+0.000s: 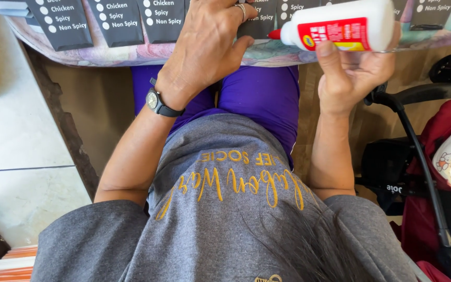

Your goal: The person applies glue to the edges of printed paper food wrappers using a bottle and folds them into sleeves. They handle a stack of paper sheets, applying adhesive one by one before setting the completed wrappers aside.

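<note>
Right hand (353,73) up at 1 o'clock, fingers clamped round a white glue bottle (340,25) lying sideways, its red tip (274,34) pointing toward 9 o'clock. Left hand (204,44) at 12 o'clock, spread flat, pressing a black card (259,21) on the table edge (131,55).

Right hand (352,73) gripped white glue bottle (343,25), red tip pointing left; left hand (207,44) pressed flat on black cards (118,21).
</note>
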